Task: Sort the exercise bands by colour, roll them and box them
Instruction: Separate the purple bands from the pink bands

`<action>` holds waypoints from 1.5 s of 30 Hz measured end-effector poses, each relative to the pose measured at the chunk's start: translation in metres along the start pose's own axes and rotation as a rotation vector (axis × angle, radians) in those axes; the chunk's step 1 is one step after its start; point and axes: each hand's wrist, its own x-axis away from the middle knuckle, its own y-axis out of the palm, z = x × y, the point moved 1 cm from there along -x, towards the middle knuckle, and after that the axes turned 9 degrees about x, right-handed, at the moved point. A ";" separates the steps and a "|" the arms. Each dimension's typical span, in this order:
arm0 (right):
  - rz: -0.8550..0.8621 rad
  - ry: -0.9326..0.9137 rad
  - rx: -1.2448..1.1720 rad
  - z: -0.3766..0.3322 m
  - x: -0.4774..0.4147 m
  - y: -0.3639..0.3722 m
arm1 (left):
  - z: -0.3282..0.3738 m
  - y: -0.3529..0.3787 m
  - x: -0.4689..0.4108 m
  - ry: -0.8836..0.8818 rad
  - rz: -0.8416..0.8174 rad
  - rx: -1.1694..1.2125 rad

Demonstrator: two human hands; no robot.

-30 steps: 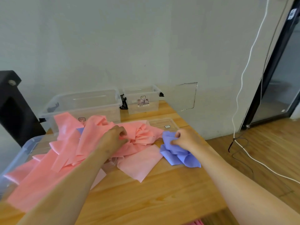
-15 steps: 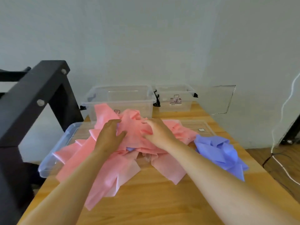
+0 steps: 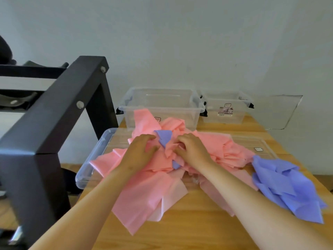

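Observation:
A tangled heap of pink exercise bands [image 3: 144, 192] covers the middle of the wooden table. A blue band [image 3: 164, 138] pokes out of the heap's top, between my two hands. My left hand [image 3: 140, 150] rests on the pink bands just left of it, fingers stretched toward it. On the right side of that blue band, my right hand [image 3: 192, 150] has its fingers curled into pink folds. A separate pile of blue bands [image 3: 288, 186] lies at the table's right edge, apart from both hands.
Two clear boxes stand at the back by the wall, a larger one [image 3: 126, 105] and a smaller one [image 3: 241, 112]. Clear lids lie under the heap, left [image 3: 93, 156] and right [image 3: 266, 147]. A black metal frame [image 3: 54, 114] stands close on the left.
My right hand left the blue pile at the right and moved into the pink heap. A blue band has come into view between my hands. The view swung left.

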 end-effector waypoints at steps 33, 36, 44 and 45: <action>0.118 0.275 -0.631 -0.005 0.004 -0.059 | 0.075 0.013 -0.011 0.078 -0.021 0.411; 0.239 0.380 -0.814 -0.003 -0.002 -0.094 | 0.087 0.018 -0.012 0.077 0.040 0.410; 0.516 0.390 -1.009 0.014 0.001 -0.177 | 0.128 0.058 -0.014 0.127 -0.096 0.479; 0.529 0.385 -1.004 0.018 0.005 -0.183 | 0.134 0.065 -0.014 0.124 -0.118 0.487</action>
